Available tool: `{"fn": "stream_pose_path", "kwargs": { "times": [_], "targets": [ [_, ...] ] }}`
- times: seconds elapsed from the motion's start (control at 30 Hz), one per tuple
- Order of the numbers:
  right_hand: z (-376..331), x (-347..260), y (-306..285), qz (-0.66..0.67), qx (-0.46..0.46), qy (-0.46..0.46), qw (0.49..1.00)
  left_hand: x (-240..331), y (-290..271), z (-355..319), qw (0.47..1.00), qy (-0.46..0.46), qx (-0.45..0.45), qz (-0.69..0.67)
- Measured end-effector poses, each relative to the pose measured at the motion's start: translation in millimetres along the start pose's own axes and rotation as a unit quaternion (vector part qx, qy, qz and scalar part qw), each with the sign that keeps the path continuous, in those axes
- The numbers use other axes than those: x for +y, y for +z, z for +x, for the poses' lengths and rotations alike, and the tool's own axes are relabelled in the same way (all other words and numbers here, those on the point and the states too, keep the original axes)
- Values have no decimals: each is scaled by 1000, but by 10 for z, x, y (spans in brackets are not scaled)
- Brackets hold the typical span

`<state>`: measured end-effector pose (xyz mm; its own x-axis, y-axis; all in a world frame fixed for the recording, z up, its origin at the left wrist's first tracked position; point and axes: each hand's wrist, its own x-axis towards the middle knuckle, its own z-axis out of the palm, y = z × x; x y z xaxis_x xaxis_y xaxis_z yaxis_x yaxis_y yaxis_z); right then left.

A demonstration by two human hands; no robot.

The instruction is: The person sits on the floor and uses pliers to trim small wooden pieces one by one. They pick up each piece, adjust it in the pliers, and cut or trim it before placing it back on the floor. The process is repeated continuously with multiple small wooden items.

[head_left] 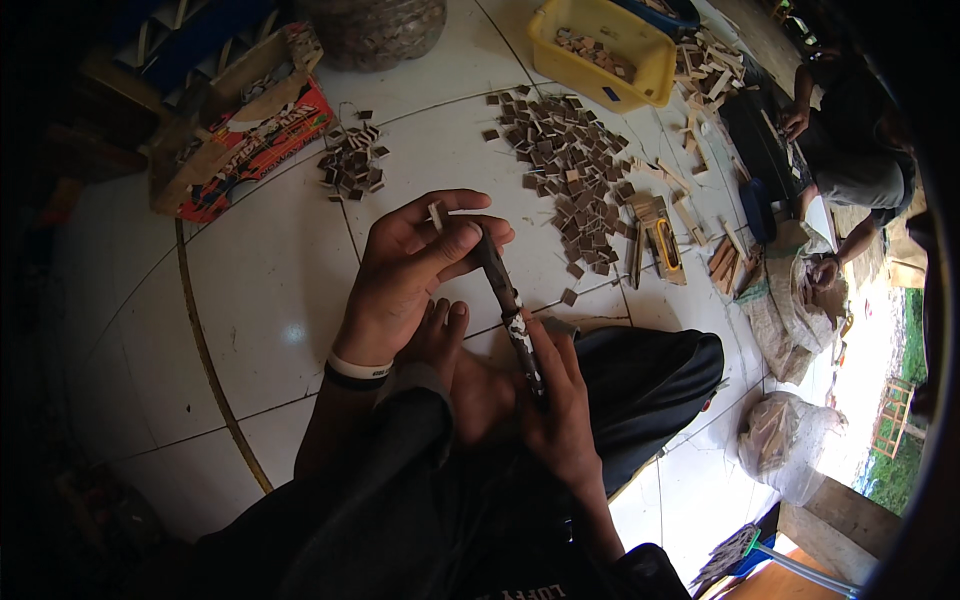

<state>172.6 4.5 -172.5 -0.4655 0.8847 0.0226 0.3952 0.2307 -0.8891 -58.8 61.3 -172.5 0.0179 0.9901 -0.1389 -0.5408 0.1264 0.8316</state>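
My left hand (392,280) is raised over the tiled floor and pinches a small pale wooden piece (437,213) between thumb and fingers. My right hand (562,415) is wrapped round a dark, stick-like tool (520,345) with a white-flecked handle; I cannot tell its exact kind. Its dark upper end meets the left thumb and fingertips. Beyond both hands lies a spread heap of small brown square pieces (580,200), many with thin pale sticks. A smaller pile of similar squares (352,158) sits ahead of my left hand.
A yellow tub (655,75) holding small pieces stands at the far right, with wood offcuts (708,65) beside it. Far left are an orange-red printed carton (265,140) and a large clear container (375,35). At right, a co-worker (850,150) sits near a woven sack (785,300).
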Motion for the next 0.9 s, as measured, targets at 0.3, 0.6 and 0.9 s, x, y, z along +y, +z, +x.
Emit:
{"fn": "stream_pose_path", "kwargs": {
  "times": [0.3, 0.6, 0.9],
  "targets": [
    [-16, 17, 27, 28, -2, 8, 1000, -53, -26, 6, 998, -21, -12, -52],
    [-137, 49, -9, 233, -71, 46, 969, -40, -182, 28, 982, -35, -108, -148],
    [-169, 96, -33, 330, -138, 101, 928, 13, -202, 15, 986, -64, -107, -109]
  ]
}}
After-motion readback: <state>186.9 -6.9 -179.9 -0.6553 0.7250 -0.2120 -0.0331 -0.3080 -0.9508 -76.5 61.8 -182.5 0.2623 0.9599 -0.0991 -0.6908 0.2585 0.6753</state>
